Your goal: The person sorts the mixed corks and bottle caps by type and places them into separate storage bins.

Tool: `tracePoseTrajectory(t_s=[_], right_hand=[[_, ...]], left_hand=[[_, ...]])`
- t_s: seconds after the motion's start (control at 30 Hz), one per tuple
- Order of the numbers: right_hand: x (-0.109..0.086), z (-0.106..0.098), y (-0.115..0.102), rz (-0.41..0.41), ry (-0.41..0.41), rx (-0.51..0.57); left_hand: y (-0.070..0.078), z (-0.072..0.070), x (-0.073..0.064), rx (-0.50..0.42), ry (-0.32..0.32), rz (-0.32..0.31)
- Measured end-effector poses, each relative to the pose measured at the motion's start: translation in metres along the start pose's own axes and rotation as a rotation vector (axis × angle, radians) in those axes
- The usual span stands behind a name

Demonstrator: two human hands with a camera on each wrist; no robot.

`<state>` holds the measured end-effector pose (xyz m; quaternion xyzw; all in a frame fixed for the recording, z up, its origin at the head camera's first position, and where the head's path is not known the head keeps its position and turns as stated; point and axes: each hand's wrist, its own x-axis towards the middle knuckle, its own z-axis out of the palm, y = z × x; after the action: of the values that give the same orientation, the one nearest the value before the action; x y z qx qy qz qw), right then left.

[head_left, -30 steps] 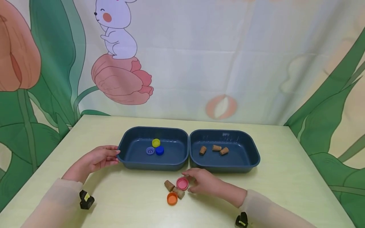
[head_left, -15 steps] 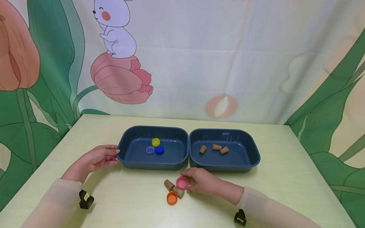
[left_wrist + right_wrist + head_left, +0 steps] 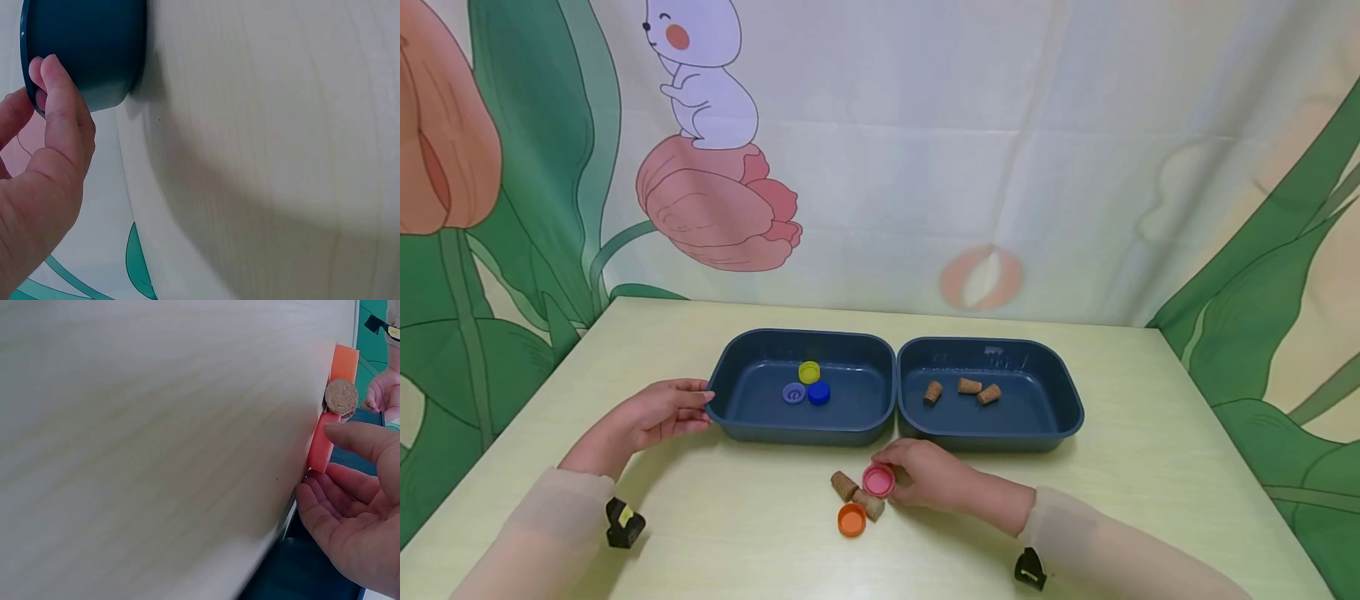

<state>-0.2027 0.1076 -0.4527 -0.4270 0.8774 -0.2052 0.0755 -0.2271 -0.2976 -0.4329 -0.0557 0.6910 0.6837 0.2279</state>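
Observation:
My left hand [image 3: 662, 417] grips the left end of the left dark blue tray [image 3: 805, 436], its thumb and fingers about the rim [image 3: 25, 37]. In front of the trays my right hand [image 3: 928, 477] has thumb and fingers round the edge of a pink bottle cap [image 3: 878, 480], which lies on the table. The right wrist view shows the thumb on one side of this cap [image 3: 320, 445] and the fingers at the other. Beside it lie two corks, one [image 3: 844, 486] farther left and another [image 3: 869, 505] nearer, and an orange bottle cap [image 3: 852, 520].
Inside the left tray are yellow [image 3: 808, 372], purple [image 3: 793, 393] and blue [image 3: 818, 393] bottle caps. The right tray [image 3: 992, 443] stands against it and holds three corks [image 3: 969, 386]. A printed curtain [image 3: 865, 167] hangs behind the table [image 3: 737, 533].
The right hand's thumb and fingers have drawn in closer round the pink bottle cap. The left hand stays at the tray's rim, and the caps and corks lie as before.

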Motion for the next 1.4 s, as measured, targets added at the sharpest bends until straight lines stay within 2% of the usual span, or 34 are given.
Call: tracePoseTrajectory(t_s=[0.37, 0.67, 0.9, 1.2, 1.4], right_hand=[[0.0, 0.001, 0.001, -0.012, 0.028, -0.043], [0.0, 0.001, 0.001, 0.028, 0.055, 0.006], [-0.002, 0.0, -0.001, 0.093, 0.087, 0.058], [-0.01, -0.018, -0.014, 0.152, 0.059, 0.189], [-0.014, -0.037, -0.023, 0.153, 0.035, 0.213]], left_hand=[[0.001, 0.0, 0.0, 0.015, 0.006, -0.011], [0.002, 0.002, 0.0, 0.033, 0.003, -0.011], [0.001, 0.0, 0.001, 0.026, -0.011, -0.001], [0.001, -0.002, 0.002, 0.023, -0.009, 0.003], [0.0, -0.001, 0.002, 0.019, -0.015, 0.004]])
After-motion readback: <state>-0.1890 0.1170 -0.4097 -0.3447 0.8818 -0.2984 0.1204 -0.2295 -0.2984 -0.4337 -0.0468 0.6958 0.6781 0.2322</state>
